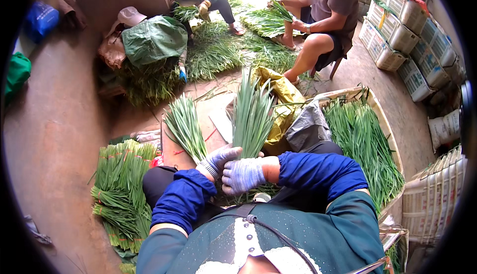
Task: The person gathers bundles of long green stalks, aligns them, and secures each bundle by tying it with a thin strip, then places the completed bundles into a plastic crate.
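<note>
In front of my lap an upright bunch of long flat green leaves, likely garlic chives, is held at its lower end. My right hand, in a pale knitted glove, is closed around that lower end. Against the other side presses my left hand, gloved alike; its fingertips are partly hidden. A second leaf bunch lies loose on a low board, its near end beside my left wrist. Red ties lie on the board.
Left of my knee, tied leaf bunches are stacked. At right a large basket holds loose leaves. Beyond the board are a yellow sack and a grey bag. Two people sit among leaf piles. Plastic crates stand stacked.
</note>
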### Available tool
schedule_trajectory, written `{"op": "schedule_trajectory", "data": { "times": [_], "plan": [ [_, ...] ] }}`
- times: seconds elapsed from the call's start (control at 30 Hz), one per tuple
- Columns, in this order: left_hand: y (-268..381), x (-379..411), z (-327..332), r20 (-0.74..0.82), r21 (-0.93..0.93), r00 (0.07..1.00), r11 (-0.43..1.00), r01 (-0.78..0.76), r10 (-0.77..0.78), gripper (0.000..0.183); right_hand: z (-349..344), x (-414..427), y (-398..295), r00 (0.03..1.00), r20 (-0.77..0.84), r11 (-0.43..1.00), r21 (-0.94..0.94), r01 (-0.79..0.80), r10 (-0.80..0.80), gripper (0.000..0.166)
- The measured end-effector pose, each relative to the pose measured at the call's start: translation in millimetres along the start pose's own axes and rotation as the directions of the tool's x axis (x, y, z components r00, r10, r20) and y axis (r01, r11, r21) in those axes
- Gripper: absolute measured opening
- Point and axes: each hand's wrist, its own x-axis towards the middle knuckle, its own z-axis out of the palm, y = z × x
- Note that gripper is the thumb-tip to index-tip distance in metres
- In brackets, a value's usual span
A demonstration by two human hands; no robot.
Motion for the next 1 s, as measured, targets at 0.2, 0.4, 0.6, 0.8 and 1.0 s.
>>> {"op": "schedule_trajectory", "data": {
  "times": [0.2, 0.4, 0.6, 0.8, 1.0],
  "plan": [
    [1, 26, -25, 0.038, 0.282, 0.989, 0.949, -0.145, 0.140, 0.058, 21, 0, -3, 0.990, 0.128, 0.998, -0.027, -0.050, 0.053, 0.014],
    [9, 3, -38, -0.086, 0.221, 0.975, 0.958, -0.182, 0.205, 0.056, -37, 15, 3, 0.960, -0.175, 0.967, 0.168, -0.191, 0.220, 0.041],
    [26, -12, -52, -0.055, 0.318, 0.910, 0.871, -0.374, 0.410, 0.063, -69, -30, 30, 0.232, -0.049, 0.225, 0.502, -0.835, 0.971, 0.057],
    [26, 9, -40, 0.138, 0.855, 0.543, 0.178, -0.488, 0.828, 0.071, 6, -12, 70, 0.114, 0.186, -0.154, 0.959, -0.240, 0.976, 0.066],
    [24, 25, -113, 0.070, 0.874, 0.541, 0.210, -0.438, 0.838, 0.057, 73, 3, 96, 0.146, 0.113, -0.015, 0.837, -0.547, 0.983, 0.058]
  ]
}}
